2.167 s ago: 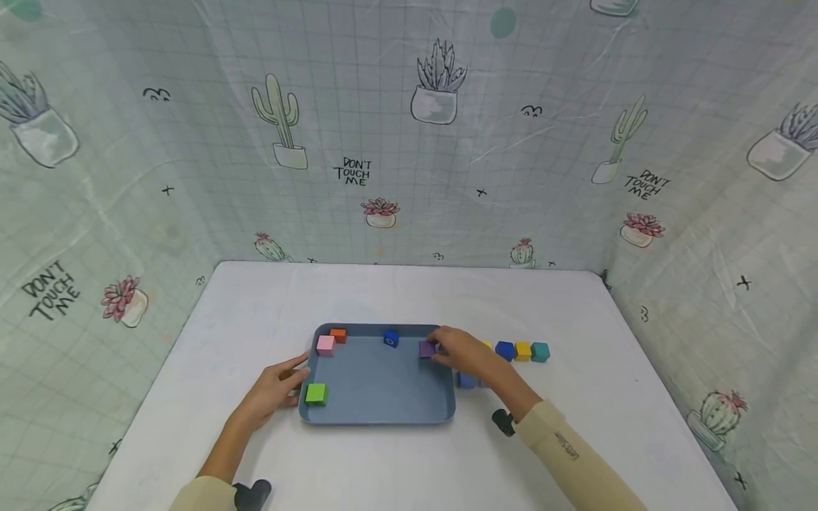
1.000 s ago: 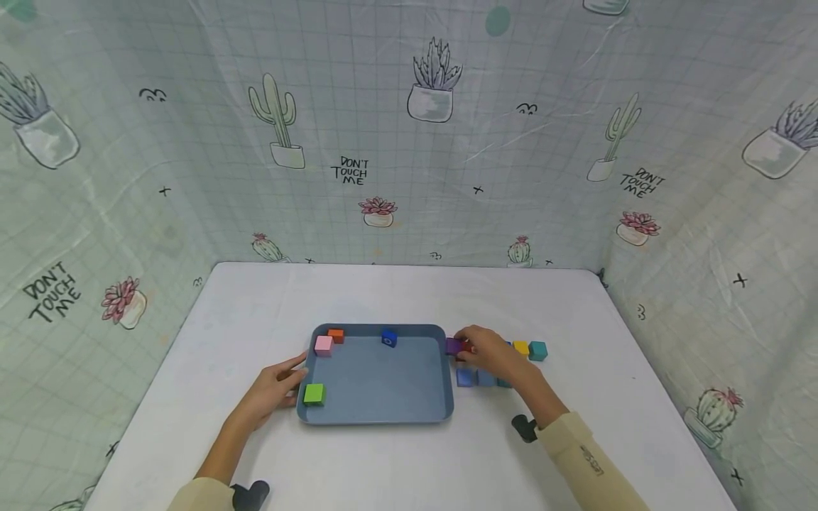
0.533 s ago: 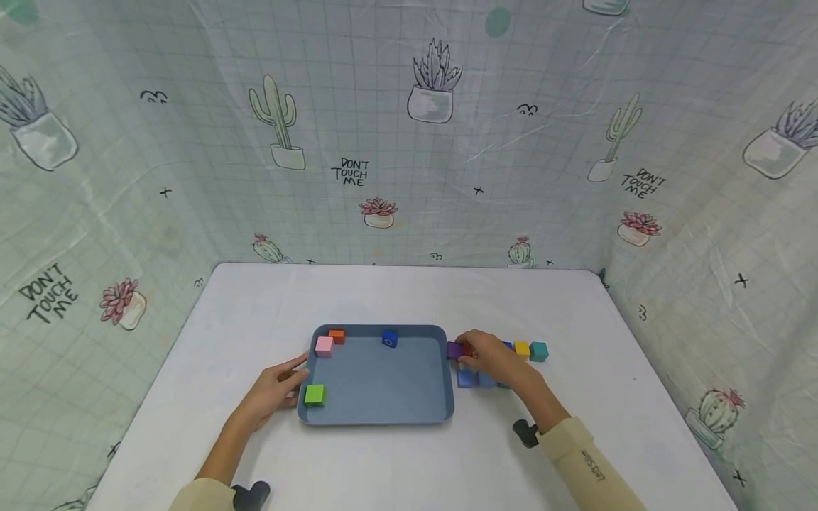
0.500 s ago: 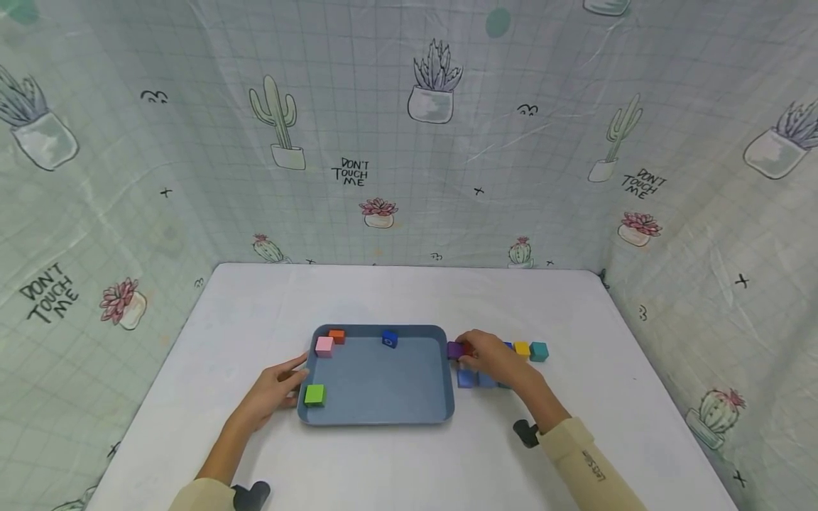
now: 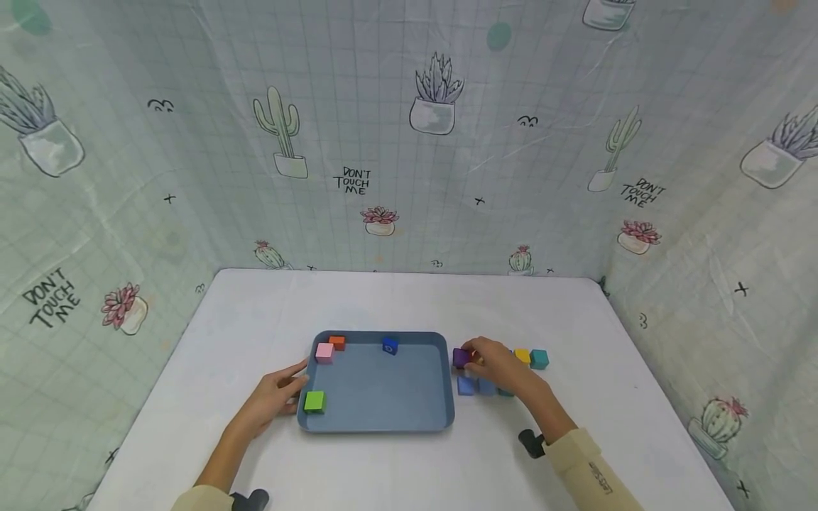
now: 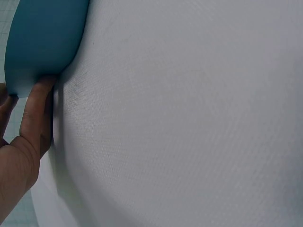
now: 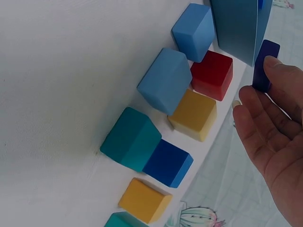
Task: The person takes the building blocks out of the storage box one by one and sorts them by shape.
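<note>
My right hand [image 5: 497,363] pinches a purple block [image 5: 460,357] between thumb and fingers, just beyond the right rim of a blue-grey tray [image 5: 383,397]. In the right wrist view that block [image 7: 266,65] appears dark and held at the fingertips, apart from the red block [image 7: 213,74]. My left hand [image 5: 271,399] touches the tray's left side, and the left wrist view has an extended finger [image 6: 35,111] against the outer wall. Inside the tray sit an orange block [image 5: 336,343], a pink block [image 5: 324,353], a green block [image 5: 314,402] and a blue block [image 5: 390,345].
Right of the tray, light blue blocks [image 5: 466,386], a yellow block [image 5: 522,356] and a teal block [image 5: 540,359] stand in two rows. My right hand partly covers the back row. A cactus-print curtain [image 5: 396,142] surrounds the white table [image 5: 383,468].
My right hand has carried the purple block from the tray's back right corner over the rim to the right. The left hand stays at the tray's left side.
</note>
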Demonstrator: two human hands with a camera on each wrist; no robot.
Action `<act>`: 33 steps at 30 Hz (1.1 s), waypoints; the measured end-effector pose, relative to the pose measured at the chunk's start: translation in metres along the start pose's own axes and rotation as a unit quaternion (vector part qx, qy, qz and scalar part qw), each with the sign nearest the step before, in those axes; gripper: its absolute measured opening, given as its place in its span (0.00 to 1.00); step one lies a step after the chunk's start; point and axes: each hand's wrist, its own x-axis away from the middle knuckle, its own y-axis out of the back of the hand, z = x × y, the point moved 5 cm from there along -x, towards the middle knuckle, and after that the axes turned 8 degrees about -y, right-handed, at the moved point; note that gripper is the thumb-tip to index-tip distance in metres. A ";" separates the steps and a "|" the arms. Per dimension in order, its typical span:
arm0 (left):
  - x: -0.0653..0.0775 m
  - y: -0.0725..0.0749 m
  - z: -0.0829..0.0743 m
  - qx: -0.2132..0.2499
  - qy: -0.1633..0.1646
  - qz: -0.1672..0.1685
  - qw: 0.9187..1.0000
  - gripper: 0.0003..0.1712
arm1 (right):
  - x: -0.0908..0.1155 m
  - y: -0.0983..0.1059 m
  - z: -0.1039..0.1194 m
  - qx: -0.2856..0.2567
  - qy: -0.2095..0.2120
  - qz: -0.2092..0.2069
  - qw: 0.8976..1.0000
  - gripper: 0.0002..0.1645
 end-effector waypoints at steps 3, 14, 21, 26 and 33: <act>0.001 0.000 0.001 -0.002 0.000 0.002 1.000 0.32 | 0.001 -0.001 -0.003 0.002 -0.003 -0.002 1.000 0.19; 0.000 0.001 0.002 -0.011 -0.001 0.005 1.000 0.32 | 0.005 -0.003 -0.004 -0.001 0.005 0.003 1.000 0.20; -0.003 0.002 0.000 -0.009 -0.010 0.008 1.000 0.32 | 0.004 -0.002 -0.008 -0.002 -0.003 -0.003 1.000 0.20; -0.004 0.001 0.000 -0.009 -0.009 0.011 1.000 0.32 | 0.005 -0.002 -0.013 0.003 0.003 -0.001 1.000 0.21; -0.006 0.000 0.004 -0.010 -0.007 0.011 1.000 0.33 | 0.009 0.003 -0.019 -0.003 0.013 -0.012 1.000 0.21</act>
